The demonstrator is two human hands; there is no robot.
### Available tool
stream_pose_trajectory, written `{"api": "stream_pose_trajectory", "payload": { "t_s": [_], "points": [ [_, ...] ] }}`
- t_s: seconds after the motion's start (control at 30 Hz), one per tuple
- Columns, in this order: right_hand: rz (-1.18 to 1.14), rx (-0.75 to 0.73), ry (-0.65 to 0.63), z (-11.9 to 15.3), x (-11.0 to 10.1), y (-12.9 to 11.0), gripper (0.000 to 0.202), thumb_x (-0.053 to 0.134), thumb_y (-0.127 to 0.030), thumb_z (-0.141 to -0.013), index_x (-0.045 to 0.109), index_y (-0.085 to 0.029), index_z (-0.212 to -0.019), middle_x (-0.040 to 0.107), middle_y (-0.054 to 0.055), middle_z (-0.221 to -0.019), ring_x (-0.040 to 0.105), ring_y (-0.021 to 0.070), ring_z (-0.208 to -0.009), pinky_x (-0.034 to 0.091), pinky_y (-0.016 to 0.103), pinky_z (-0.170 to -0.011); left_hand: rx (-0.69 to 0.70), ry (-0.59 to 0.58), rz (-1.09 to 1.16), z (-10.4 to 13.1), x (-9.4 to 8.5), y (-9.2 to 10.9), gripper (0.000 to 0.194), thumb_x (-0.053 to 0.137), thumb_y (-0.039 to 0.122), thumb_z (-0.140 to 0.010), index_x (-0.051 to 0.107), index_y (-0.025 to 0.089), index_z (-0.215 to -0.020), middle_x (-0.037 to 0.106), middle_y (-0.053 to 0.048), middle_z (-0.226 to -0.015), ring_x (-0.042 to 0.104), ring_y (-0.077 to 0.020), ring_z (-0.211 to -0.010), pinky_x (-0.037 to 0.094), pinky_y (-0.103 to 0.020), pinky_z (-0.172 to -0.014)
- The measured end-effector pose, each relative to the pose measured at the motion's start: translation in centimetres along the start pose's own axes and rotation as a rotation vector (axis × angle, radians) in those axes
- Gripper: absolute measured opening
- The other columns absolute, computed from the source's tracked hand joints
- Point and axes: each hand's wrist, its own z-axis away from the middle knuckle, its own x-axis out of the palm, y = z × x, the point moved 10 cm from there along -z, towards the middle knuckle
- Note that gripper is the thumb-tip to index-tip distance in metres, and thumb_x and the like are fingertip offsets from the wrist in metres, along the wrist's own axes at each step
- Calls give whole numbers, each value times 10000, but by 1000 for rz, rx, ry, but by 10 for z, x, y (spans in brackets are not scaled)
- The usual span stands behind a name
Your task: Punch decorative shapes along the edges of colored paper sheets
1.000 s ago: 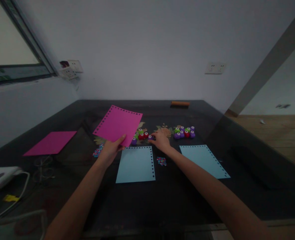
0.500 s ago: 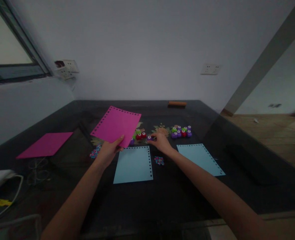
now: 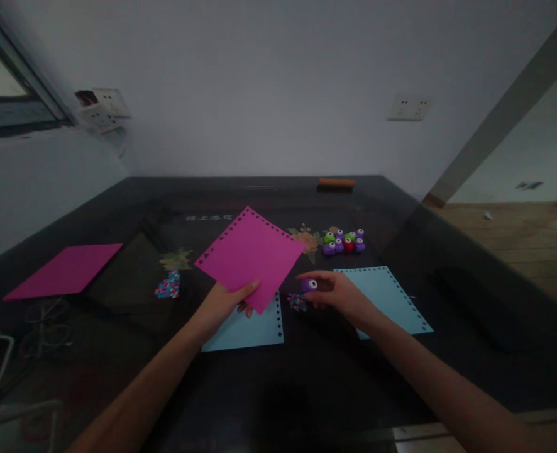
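Toy sits pinched between the right fingers.

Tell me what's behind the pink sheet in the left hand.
From behind the held pink sheet extends a light-blue sheet: its near part and hole-punched right edge show. Its far part is covered; anything else there cannot be seen.

Pink punched sheet, purple eyed toy
Left hand holds the pink sheet above a pale blue sheet; right hand pinches the toy beside colored bits.
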Motion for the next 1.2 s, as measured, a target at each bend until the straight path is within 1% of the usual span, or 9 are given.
{"api": "stream_pose_trajectory", "payload": {
  "t_s": [0.07,0.17,0.23,0.37,0.53,0.77,0.87,1.0,1.2],
  "points": [
    [-108,50,12,8,0,10,393,748,-236,-658,642,-199,-1035,631,-30,-680,517,83,-493,388,224,-474,-12,-31,-101,2,8,-1,434,525,452,-813,534,158,-495,509,-2,-425,422,-99,-421,305,-221,-443],
    [-279,79,21,12,3,18,403,777,-196,-616,633,-206,-992,638,-38,-694,535,77,-488,422,224,-479,-24,-45,-244,3,12,-2,459,500,460,-824,530,168,-471,522,-8,-429,430,-109,-435,339,-230,-474],
    [-405,83,14,11,6,19,421,790,-181,-599,630,-207,-987,659,-20,-764,601,96,-569,485,247,-559,-29,-37,-312,3,11,-2,463,492,454,-827,530,177,-458,533,-10,-437,450,-119,-450,372,-240,-504],
    [-581,110,18,9,6,22,381,776,-236,-651,631,-194,-1001,678,27,-901,672,137,-689,541,301,-694,-17,-23,-378,2,9,2,461,487,438,-824,513,197,-432,540,-8,-432,494,-140,-461,424,-266,-557],
    [-617,120,52,10,3,26,390,777,-232,-661,641,-179,-1023,696,44,-907,685,142,-678,547,257,-626,-11,-45,-425,4,12,7,462,482,423,-835,522,211,-426,568,0,-436,527,-149,-466,450,-277,-629],
    [-666,102,40,11,6,25,362,768,-248,-682,656,-166,-1016,688,83,-1035,691,176,-819,554,295,-719,-32,-39,-469,8,13,10,454,486,435,-829,543,219,-434,575,1,-452,546,-159,-486,451,-273,-627],
    [-682,108,41,11,7,25,362,777,-245,-667,657,-166,-1000,692,73,-1019,691,173,-807,558,288,-712,-9,-32,-475,8,13,13,448,504,428,-818,553,221,-423,579,-5,-457,554,-165,-491,455,-281,-650],
    [-702,96,40,12,7,22,362,786,-244,-652,655,-167,-980,702,63,-977,699,188,-797,568,291,-700,19,-24,-442,8,13,15,421,537,411,-799,569,232,-419,620,-14,-477,600,-192,-551,454,-309,-749],
    [-688,87,49,12,4,21,347,778,-237,-660,656,-161,-976,701,65,-964,696,193,-808,566,298,-712,29,-21,-454,9,15,18,418,538,387,-795,569,232,-408,620,-17,-472,597,-196,-544,453,-331,-778]
  ]
}}
